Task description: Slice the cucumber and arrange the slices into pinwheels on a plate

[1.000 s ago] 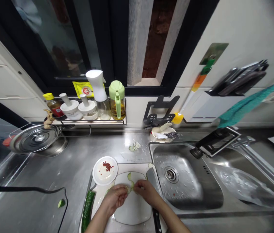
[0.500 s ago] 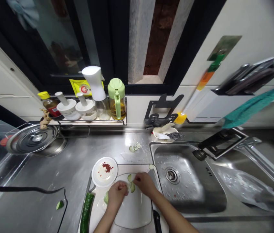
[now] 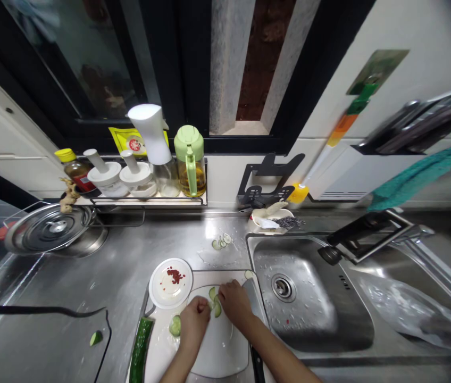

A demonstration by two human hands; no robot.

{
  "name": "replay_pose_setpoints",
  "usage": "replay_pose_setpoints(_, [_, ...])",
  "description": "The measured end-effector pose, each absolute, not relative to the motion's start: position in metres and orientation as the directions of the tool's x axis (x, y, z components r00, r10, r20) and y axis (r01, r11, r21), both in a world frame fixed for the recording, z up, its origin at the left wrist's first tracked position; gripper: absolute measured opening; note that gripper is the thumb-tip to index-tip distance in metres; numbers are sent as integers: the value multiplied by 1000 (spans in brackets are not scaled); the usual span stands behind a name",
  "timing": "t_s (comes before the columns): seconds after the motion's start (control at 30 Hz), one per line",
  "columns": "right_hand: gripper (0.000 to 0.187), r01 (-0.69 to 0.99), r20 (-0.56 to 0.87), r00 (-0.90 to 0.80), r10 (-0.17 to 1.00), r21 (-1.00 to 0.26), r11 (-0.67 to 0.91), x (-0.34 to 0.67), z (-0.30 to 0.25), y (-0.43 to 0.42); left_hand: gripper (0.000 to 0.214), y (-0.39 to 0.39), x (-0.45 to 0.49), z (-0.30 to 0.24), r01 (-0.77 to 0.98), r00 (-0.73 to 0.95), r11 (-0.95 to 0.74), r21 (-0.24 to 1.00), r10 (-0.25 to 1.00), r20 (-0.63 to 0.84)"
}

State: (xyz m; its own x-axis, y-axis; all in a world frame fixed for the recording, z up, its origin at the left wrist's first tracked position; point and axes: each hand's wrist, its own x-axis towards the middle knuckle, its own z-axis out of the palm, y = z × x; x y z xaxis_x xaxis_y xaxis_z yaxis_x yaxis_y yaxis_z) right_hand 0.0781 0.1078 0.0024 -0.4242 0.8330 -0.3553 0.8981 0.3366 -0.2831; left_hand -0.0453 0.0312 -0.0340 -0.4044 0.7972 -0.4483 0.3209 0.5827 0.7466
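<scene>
A white square plate (image 3: 219,351) lies on the white cutting board (image 3: 161,351), with a few pale green cucumber slices (image 3: 217,308) near its far edge. My left hand (image 3: 195,319) is closed in a pinch just left of these slices. From the right, my right hand (image 3: 234,300) bends over them, fingers pressed together and fingertips at their edge. Whatever either pinch holds is too small or hidden. More cut cucumber (image 3: 175,325) sits beside my left wrist. A knife (image 3: 257,364) lies partly under my right forearm.
A round white dish (image 3: 157,284) with red bits overlaps the board's far left corner. The long cucumber piece (image 3: 141,351) lies along the left edge. Right of the board is the sink (image 3: 309,276). Loose slices (image 3: 222,242) and a cucumber end (image 3: 96,338) rest on the steel counter.
My right hand has turned and lowered slightly at the slices, its fingers less raised. My left hand has shifted a little, showing more of the cut cucumber beside it. The view has moved slightly.
</scene>
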Motion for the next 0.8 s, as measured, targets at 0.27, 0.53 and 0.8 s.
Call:
replay_pose_setpoints(0.27, [19, 893, -323, -443, 836, -242, 380, 76, -1, 103, 12, 31, -41, -26, 405, -419, 531, 744, 831, -365])
replay_pose_setpoints(0.53, [19, 892, -299, -447, 843, -222, 394, 78, -7, 100, 12, 30, -41, -24, 469, -417, 442, 765, 874, -250])
replay_pose_setpoints(0.8, [22, 883, -275, -460, 844, -237, 405, 80, -8, 97, 17, 30, -41, -26, 566, -320, 394, 724, 915, -248])
